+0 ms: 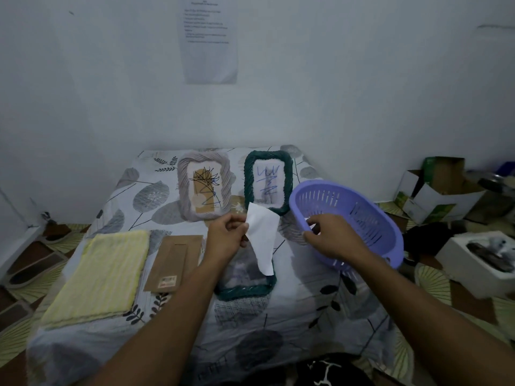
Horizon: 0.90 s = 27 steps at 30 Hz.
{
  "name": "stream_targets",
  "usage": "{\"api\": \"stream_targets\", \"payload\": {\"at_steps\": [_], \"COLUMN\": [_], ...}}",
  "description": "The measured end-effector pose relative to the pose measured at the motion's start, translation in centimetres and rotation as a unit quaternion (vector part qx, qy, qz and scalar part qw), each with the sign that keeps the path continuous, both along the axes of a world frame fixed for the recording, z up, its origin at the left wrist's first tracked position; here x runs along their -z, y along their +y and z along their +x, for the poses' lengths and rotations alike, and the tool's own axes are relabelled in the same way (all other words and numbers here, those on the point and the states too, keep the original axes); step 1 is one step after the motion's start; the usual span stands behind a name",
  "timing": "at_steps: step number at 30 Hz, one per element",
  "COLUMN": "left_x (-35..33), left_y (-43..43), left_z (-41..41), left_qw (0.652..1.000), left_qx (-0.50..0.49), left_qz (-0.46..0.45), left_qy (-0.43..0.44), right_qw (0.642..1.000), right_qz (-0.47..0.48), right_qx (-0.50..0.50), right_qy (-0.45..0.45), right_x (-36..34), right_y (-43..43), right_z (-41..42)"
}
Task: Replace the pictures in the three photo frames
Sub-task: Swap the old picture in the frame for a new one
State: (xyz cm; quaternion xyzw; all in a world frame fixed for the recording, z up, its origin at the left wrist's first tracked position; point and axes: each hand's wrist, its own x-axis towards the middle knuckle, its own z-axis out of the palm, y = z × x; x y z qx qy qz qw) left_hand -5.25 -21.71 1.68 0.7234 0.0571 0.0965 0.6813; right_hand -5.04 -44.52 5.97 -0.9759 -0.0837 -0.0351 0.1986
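The left hand (227,238) pinches a white paper (263,238) just above the near green frame (245,285), which lies flat; judging by the two standing frames behind it already showing drawings, this is the third swap. The right hand (331,236) grips the rim of the purple basket (362,218), right of that frame. Next the paper needs squaring to the opening. Open cloth lies in front of the frame; a brown backing board (174,263) is just left
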Motion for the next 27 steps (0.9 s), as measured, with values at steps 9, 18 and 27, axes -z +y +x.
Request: {"api": "stream_targets", "payload": {"at_steps": [9,18,27], "left_x": [-1.5,1.9,1.8], "left_y": [-2.5,-7.6,-9.3], "left_z": [2.2,2.5,3.1], "left_qw": [0.999,0.982,0.974], "left_qx": [0.022,0.076,0.090], "left_qz": [-0.022,0.140,0.180], "left_qy": [0.016,0.101,0.103], "right_qw": [0.998,0.997,0.998], "right_qz": [0.045,0.062,0.063], "right_qx": [-0.003,-0.014,-0.011], "right_qy": [-0.037,-0.035,-0.007], "right_x": [-1.4,-0.7,1.0], "right_y": [-2.0,-1.5,-0.5], "right_z": [0.3,-0.4,-0.3]}}
